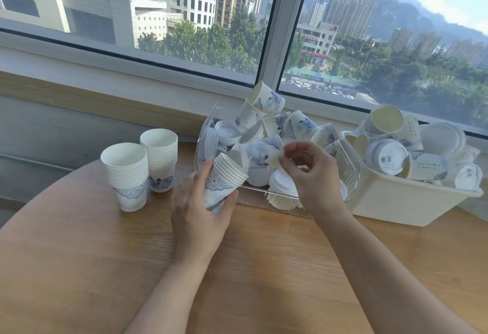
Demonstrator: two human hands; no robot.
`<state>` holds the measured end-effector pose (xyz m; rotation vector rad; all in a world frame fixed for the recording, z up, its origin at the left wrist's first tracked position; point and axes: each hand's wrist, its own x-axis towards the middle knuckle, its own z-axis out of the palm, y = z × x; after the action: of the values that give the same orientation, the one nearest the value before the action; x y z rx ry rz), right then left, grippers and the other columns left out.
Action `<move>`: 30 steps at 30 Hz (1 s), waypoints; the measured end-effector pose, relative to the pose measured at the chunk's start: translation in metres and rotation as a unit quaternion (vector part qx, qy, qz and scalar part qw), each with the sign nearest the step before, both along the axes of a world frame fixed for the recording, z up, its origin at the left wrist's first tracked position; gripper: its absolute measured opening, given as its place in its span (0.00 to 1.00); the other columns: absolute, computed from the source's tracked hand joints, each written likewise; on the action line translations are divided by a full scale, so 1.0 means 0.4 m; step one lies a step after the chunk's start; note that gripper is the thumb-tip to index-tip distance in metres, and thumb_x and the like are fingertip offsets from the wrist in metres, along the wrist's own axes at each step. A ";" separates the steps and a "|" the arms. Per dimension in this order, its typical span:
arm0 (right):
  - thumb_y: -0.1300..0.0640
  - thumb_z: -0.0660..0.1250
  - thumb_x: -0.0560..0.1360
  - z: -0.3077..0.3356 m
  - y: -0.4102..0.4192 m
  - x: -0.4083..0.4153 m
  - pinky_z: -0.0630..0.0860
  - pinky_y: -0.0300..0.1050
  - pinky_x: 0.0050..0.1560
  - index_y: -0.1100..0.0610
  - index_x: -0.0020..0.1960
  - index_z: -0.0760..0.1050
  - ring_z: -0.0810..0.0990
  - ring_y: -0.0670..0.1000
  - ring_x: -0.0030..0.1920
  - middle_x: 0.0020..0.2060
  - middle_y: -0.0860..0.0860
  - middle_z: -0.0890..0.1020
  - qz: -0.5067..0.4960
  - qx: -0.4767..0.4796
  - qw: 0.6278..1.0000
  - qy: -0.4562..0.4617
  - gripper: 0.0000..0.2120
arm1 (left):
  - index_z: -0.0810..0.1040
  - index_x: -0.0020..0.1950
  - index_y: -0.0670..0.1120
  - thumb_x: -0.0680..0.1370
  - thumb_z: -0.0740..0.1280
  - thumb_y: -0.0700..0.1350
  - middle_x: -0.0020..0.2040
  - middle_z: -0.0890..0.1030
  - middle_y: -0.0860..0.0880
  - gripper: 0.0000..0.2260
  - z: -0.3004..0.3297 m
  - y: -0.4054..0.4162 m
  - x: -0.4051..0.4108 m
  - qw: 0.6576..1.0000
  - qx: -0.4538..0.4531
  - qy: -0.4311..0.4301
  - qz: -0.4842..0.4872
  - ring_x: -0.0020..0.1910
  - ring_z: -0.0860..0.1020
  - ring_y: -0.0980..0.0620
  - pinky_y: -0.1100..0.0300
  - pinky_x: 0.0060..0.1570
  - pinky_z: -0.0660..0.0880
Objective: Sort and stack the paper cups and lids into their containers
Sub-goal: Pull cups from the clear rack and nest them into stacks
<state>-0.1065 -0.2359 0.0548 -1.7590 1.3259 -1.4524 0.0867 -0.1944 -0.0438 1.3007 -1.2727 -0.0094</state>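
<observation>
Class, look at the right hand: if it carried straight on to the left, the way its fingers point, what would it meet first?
Most likely the single cup at the right hand's fingertips, then the nested cups held in the left hand. Depth is hard to judge from this one view.

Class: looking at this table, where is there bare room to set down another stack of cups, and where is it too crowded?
Free: the bare wooden table in front of the two standing cup stacks, and the patch right of the right hand, before the cream bin. Crowded: the clear tray and the bin, both heaped with cups and lids.
</observation>
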 end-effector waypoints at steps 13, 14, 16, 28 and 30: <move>0.61 0.73 0.79 0.005 0.037 0.022 0.77 0.45 0.51 0.46 0.52 0.84 0.84 0.43 0.49 0.46 0.38 0.87 0.067 -0.010 0.997 0.035 0.09 | 0.75 0.73 0.49 0.71 0.79 0.51 0.61 0.81 0.51 0.32 -0.012 -0.006 -0.004 1.000 -0.013 -0.020 -0.005 0.59 0.79 0.49 0.37 0.57 0.76; 0.61 0.73 0.79 0.003 0.040 0.023 0.78 0.46 0.51 0.46 0.52 0.84 0.84 0.44 0.49 0.46 0.38 0.87 0.070 -0.009 0.997 0.040 0.09 | 0.75 0.73 0.49 0.71 0.80 0.50 0.61 0.82 0.51 0.32 -0.013 -0.006 -0.004 1.000 -0.012 -0.018 -0.005 0.59 0.79 0.49 0.38 0.57 0.76; 0.61 0.73 0.79 -0.002 0.046 0.025 0.78 0.48 0.52 0.47 0.53 0.84 0.83 0.46 0.49 0.46 0.38 0.86 0.077 -0.009 0.996 0.052 0.09 | 0.76 0.73 0.48 0.71 0.82 0.49 0.62 0.82 0.51 0.33 -0.014 -0.006 -0.004 1.000 -0.010 -0.018 -0.003 0.59 0.79 0.50 0.40 0.58 0.77; 0.54 0.68 0.83 -0.046 0.041 0.050 0.79 0.46 0.57 0.45 0.56 0.86 0.83 0.44 0.58 0.56 0.36 0.85 0.135 0.040 0.988 0.059 0.09 | 0.74 0.75 0.47 0.73 0.77 0.53 0.65 0.81 0.49 0.32 -0.008 0.000 -0.009 0.998 -0.024 -0.060 -0.025 0.61 0.81 0.48 0.45 0.59 0.77; 0.52 0.64 0.84 -0.042 0.037 0.063 0.78 0.38 0.58 0.44 0.60 0.84 0.83 0.39 0.59 0.57 0.33 0.84 0.161 0.075 0.984 0.024 0.11 | 0.74 0.75 0.47 0.73 0.77 0.53 0.65 0.81 0.49 0.32 -0.011 0.000 -0.008 0.997 -0.028 -0.068 -0.025 0.61 0.81 0.48 0.44 0.59 0.76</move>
<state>-0.0812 -0.2210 0.0380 -1.8189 1.0805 -1.1098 0.0834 -0.1943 -0.0480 1.2371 -1.4118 0.0798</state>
